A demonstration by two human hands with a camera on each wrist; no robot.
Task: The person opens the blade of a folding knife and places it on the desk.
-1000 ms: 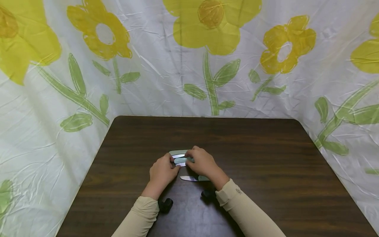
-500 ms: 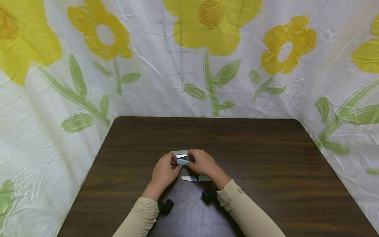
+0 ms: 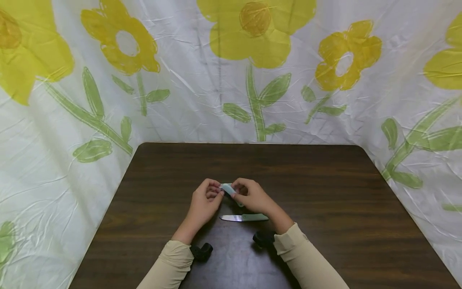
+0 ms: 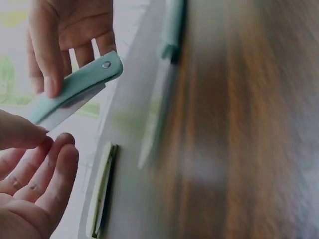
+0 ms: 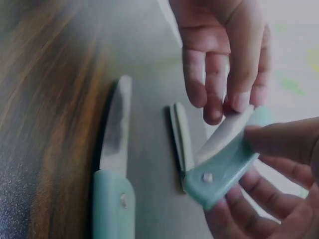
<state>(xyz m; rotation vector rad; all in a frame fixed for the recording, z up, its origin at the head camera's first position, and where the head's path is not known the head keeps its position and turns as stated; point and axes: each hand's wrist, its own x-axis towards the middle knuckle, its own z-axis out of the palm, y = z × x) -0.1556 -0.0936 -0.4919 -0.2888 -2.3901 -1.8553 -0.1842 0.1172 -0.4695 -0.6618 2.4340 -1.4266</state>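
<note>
A folding knife with a pale green handle is between both hands, raised over the table. My right hand holds its handle between thumb and fingers, with the pivot pin showing. With thumb and fingertips, my left hand pinches the blade near its far end. The blade lies along the handle, its lower part sticking out of the slot. An unfolded knife of the same colour lies nearer me, blade to the left. Beyond it lies a folded light green knife.
The dark wood table extends around the hands on all sides. Behind it hangs a white cloth with yellow flowers. Black wrist mounts sit under both forearms, close above the tabletop.
Both hands have lifted the folding knife and tilted it, its handle now slanting down to the right. My right wrist has shifted right, uncovering more of the unfolded knife's handle.
</note>
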